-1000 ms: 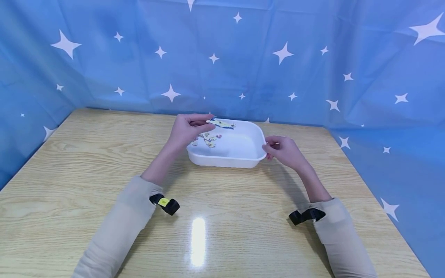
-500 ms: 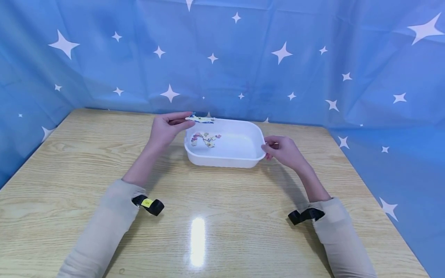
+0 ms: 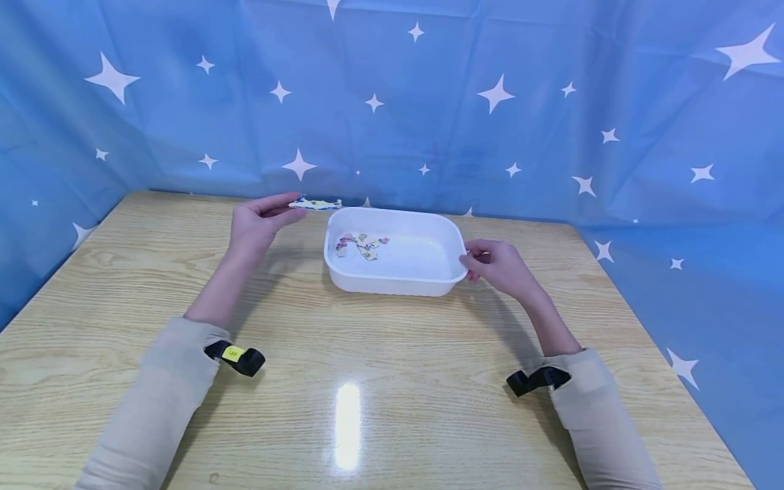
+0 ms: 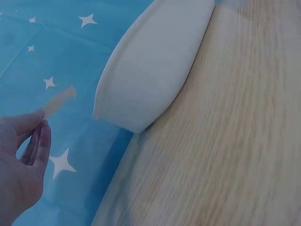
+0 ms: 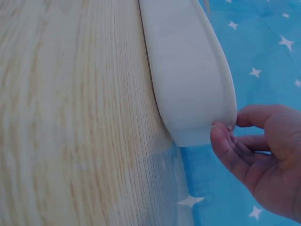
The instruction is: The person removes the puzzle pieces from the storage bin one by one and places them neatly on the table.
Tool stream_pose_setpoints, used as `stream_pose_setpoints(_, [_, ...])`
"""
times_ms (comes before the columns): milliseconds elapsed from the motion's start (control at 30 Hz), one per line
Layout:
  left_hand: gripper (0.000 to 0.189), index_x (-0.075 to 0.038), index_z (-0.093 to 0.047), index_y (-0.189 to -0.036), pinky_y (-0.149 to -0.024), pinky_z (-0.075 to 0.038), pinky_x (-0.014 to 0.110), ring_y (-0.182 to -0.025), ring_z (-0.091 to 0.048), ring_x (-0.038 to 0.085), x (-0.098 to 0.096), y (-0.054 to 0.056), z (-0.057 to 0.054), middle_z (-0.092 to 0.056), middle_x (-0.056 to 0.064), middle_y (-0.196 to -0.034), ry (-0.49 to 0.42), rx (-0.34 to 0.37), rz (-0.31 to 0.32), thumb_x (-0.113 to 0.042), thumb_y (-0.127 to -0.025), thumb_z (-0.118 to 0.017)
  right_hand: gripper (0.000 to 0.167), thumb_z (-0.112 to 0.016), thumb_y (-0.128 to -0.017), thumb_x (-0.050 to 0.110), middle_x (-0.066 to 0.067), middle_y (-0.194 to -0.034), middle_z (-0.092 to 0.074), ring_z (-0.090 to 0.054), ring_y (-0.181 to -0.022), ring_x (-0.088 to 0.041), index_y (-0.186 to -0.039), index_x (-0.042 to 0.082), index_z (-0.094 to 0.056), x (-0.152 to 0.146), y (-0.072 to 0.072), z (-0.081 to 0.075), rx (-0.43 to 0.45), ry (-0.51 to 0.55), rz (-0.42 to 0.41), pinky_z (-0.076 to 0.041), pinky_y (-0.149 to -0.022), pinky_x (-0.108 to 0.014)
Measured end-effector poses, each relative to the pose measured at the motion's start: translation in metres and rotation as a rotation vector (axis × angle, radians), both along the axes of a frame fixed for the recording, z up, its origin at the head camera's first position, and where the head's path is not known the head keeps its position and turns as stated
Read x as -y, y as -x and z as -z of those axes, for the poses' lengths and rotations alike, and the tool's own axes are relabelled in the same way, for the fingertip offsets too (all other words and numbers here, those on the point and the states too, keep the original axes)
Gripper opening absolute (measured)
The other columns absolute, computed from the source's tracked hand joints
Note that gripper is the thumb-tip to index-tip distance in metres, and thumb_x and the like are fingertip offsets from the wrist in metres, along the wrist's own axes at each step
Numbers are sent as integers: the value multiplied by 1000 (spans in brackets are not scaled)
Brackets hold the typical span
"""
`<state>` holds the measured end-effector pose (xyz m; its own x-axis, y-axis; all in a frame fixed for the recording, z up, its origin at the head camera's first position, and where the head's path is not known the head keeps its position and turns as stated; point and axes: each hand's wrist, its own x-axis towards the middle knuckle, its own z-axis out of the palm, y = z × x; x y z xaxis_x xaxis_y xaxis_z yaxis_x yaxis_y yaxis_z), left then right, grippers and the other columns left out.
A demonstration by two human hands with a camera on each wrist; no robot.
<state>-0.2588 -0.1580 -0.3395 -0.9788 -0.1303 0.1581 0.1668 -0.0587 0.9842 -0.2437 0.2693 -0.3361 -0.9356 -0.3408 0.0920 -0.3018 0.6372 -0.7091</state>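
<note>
Head view: a person's left hand (image 3: 254, 224) pinches a thin, ragged-edged piece (image 3: 315, 203) between thumb and fingertips, held just outside the far left corner of a white tray (image 3: 422, 255), whose right rim the right hand (image 3: 499, 265) grips with curled fingers. One piece is out of the tray; several colorful scraps (image 3: 368, 253) remain inside, toward its left, too jumbled to count, so the work appears unfinished. Beneath sits a wood-grain table (image 3: 294, 422).

The pieces (image 3: 369, 252) inside the white tub (image 3: 392, 285) are too small to identify, the left hand (image 3: 252, 221) near it hides one end of a strip (image 3: 315, 204), and both wrist views crop the tub.
</note>
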Motion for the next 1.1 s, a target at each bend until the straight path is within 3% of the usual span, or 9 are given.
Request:
stream_pose_setpoints(267, [44,1,-70,-123,-81,-51,13,-88,-68,2,11,2,5,-74,-11,-91,60,47,-52,-11,-84,-84,37,-63,-101,17,-13,-88,-69,-69,-69,-27,-129,-6,-62,0,0,0,6,7,-1,-58,-72,-49])
stream_pose_setpoints(400, [42,0,-70,-124,-84,-52,17,-89,-66,1,14,3,9,-74,-10,-94,149,109,-68,-12,-86,-82,36,-63,-101,17,-14,-88,-69,-69,-69,-26,-129,-6,-63,0,0,0,6,5,0,-58,-73,-49])
stream_pose_setpoints(567, [43,-3,-69,-127,-86,-53,21,-90,-65,2,16,5,18,-73,2,-110,231,182,-65,-14,-87,-81,36,-64,-100,17,-13,-87,-69,-69,-68,-25,-128,-6,-63,1,0,-1,1,8,-3,-58,-72,-49])
stream_pose_setpoints(667, [43,-2,-68,-127,-81,-52,16,-90,-63,1,17,6,21,-71,10,-119,257,186,-64,-12,-88,-80,37,-63,-100,16,-13,-86,-69,-69,-68,-26,-129,-7,-62,1,0,-1,-2,7,-3,-59,-72,-48])
stream_pose_setpoints(867, [40,1,-69,-125,-84,-50,17,-96,-60,4,18,7,25,-67,19,-125,333,183,-58,-12,-89,-79,38,-64,-100,17,-15,-88,-70,-69,-71,-29,-130,-7,-62,2,-2,-4,15,4,8,-59,-73,-46])
stream_pose_setpoints(1100, [40,1,-68,-126,-83,-47,20,-98,-57,10,20,8,30,-64,20,-123,418,223,-22,-10,-89,-78,36,-60,-101,8,-20,-90,-69,-68,-75,-40,-131,-12,-58,4,0,-4,35,-21,20,-58,-75,-50])
